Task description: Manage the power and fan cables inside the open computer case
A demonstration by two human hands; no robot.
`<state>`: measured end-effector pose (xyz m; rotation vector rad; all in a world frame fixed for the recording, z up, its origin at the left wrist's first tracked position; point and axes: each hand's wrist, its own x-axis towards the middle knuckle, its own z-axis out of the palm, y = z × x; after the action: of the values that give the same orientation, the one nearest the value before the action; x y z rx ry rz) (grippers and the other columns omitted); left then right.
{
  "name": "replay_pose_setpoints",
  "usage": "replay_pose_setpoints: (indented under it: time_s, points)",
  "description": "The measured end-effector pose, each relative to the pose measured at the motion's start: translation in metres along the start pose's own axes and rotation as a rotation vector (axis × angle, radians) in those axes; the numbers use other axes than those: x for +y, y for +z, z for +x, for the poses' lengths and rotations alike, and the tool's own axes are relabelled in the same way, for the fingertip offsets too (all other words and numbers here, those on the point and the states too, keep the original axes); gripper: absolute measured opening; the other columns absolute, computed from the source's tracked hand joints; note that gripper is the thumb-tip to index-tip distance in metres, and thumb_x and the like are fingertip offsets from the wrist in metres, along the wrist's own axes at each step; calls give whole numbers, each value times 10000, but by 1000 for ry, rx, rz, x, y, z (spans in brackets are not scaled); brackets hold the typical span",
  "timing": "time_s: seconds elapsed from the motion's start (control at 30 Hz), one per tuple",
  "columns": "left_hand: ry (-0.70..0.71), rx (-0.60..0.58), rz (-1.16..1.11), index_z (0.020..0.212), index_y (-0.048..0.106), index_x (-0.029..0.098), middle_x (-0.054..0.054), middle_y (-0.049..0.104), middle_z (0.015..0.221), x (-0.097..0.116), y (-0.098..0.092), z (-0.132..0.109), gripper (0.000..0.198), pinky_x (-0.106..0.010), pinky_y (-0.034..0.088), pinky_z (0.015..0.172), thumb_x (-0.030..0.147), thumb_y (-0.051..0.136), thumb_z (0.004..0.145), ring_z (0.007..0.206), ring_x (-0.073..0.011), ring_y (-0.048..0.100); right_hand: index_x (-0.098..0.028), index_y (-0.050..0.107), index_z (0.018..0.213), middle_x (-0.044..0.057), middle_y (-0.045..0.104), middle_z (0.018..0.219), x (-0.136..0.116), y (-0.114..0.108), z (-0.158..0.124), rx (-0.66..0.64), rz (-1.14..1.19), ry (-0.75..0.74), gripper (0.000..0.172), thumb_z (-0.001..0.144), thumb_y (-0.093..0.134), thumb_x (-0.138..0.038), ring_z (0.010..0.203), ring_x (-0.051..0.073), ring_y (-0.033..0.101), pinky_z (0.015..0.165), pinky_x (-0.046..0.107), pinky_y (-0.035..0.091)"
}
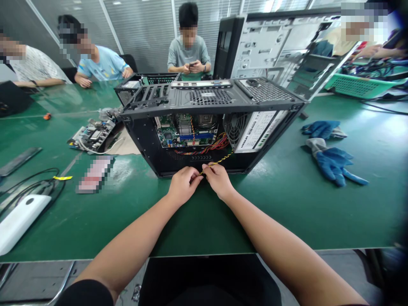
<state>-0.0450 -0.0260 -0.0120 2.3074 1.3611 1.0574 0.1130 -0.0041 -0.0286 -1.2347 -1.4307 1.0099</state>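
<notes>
A black computer case (140,140) stands before me with its side open. Inside show a green motherboard (168,137), a power supply (256,131) with a white label, and a bundle of red and orange wires (219,144). A thin yellow and black twisted cable (225,159) runs from near the power supply to my fingers at the case's lower edge. My left hand (184,183) pinches its end part, and my right hand (219,179) grips it just to the right. The fingertips almost meet; what lies between them is mostly hidden.
Blue work gloves (331,159) lie at right, a green basket (360,86) of cables behind them. Loose circuit boards (95,131), a phone-like slab (94,174) and a white device (25,221) lie at left. Another open case (229,46) stands behind. Several people sit around the table.
</notes>
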Motion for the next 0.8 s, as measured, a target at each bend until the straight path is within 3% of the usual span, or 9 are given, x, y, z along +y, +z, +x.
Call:
replay_pose_setpoints:
  time_s: [0.43, 0.63, 0.8]
  points:
    - [-135, -78, -70, 802, 603, 193, 6, 621, 701, 4, 1, 2, 140, -263, 420, 627, 198, 525, 919, 664, -140, 569, -241, 397, 629, -51, 369, 511, -5, 1, -3, -53, 43, 16, 377, 894, 501, -489, 493, 126, 357, 490, 285, 295]
    - [-139, -9, -96, 836, 609, 196, 25, 587, 656, 7, 3, 0, 67, -254, 435, 603, 244, 603, 882, 600, -122, 542, -241, 375, 581, -44, 356, 508, -4, 0, -1, -30, 21, 9, 416, 892, 512, -482, 495, 127, 343, 492, 292, 282]
    - [-102, 19, -110, 864, 614, 193, -1, 604, 766, 8, 3, 0, 35, -256, 481, 641, 209, 642, 850, 666, -125, 575, -229, 383, 548, -30, 388, 560, -4, -1, 0, -28, -46, -55, 420, 887, 522, -434, 554, 135, 383, 546, 300, 309]
